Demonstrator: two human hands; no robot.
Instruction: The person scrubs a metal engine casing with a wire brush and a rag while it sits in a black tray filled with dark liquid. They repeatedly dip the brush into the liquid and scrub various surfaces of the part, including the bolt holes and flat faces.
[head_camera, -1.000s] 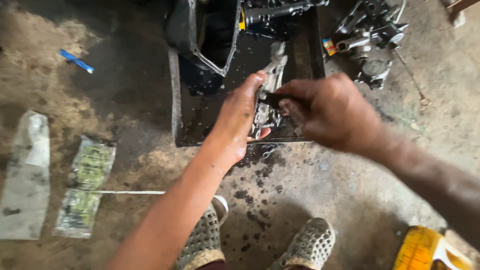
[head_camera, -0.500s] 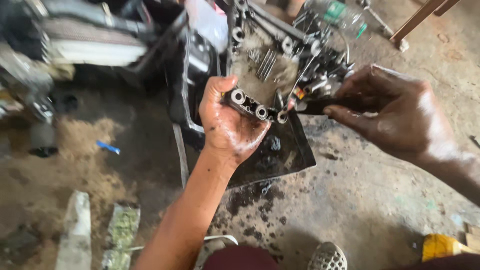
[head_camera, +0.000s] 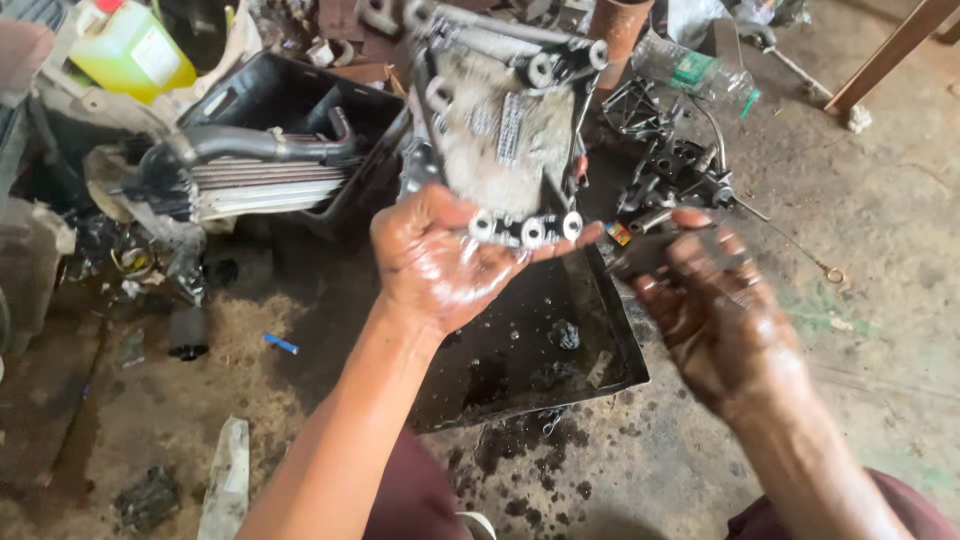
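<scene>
Clearly, the left hand (head_camera: 440, 265) had a firm grip on the lower edge of a grey cast-metal engine part (head_camera: 505, 130), palm up and fingers curled under its row of round bosses, holding it tilted up towards the camera above a shallow black drip tray (head_camera: 610, 330). The part was wet and grimy, with ribbed recesses on its face, though blur hid the finer detail. Just to the side, the right hand (head_camera: 715, 310) was closed around a small dark tool (head_camera: 640, 250), its tip near the part's lower right corner but apart from it; what kind of tool it was could not be made out.

Judging by the oily film on both hands and the droplets in the tray, the step in hand looked like cleaning or inspecting the casting over the tray. The next move would probably call for a steady left-hand hold while the tool was brought against the face or the bosses, with the part kept above the tray so the run-off landed there.

Further out, a black crate (head_camera: 300, 100) with a ribbed cooler and hose sat to the left, a yellow-green jug (head_camera: 125, 50) behind it, and loose dark metal parts (head_camera: 670, 165) lay on the stained concrete floor (head_camera: 860, 230).
</scene>
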